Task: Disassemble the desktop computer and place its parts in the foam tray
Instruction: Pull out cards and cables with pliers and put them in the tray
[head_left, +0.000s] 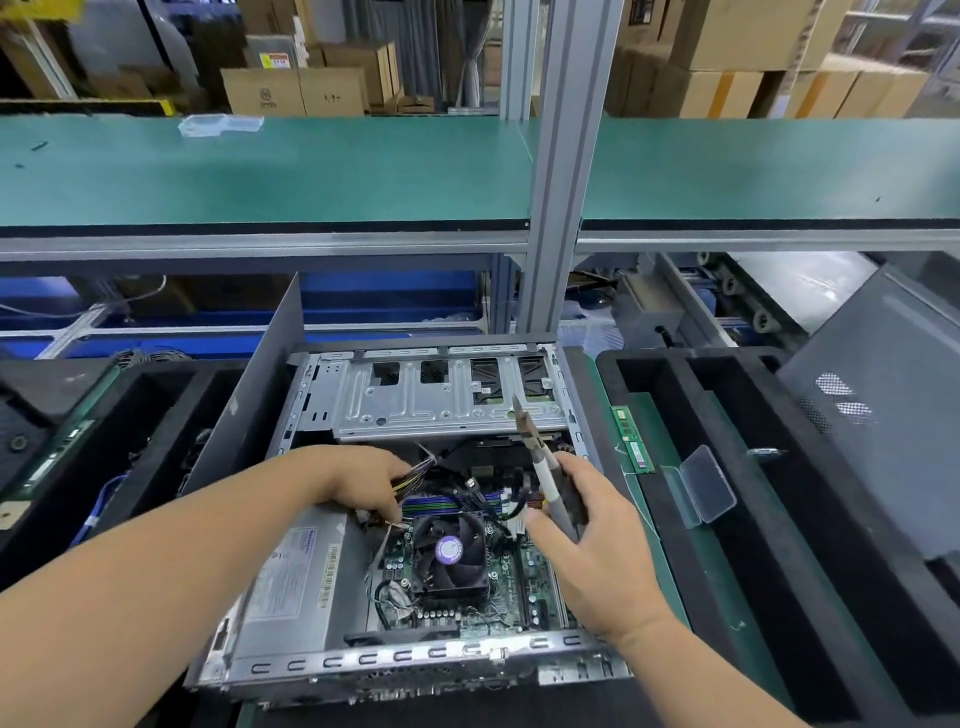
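Note:
An open desktop computer case (415, 660) lies in front of me with its motherboard showing. In the middle sits a black CPU fan (449, 553). The silver power supply (296, 577) fills the case's left side, and a metal drive cage (441, 395) spans the far end. My left hand (358, 480) grips a bundle of coloured cables (415, 475) above the board. My right hand (587, 540) holds pliers (540, 462) with grey handles, tips pointing up and away. A black foam tray (727, 467) lies to the right, with two green memory sticks (631, 439) at its left edge.
A clear plastic box (701, 486) sits on the right tray. A grey side panel (883, 441) leans at the far right. Another panel (249, 405) stands against the case's left side. A second foam tray (130, 415) lies left. A green shelf (311, 171) and an aluminium post (561, 182) stand behind.

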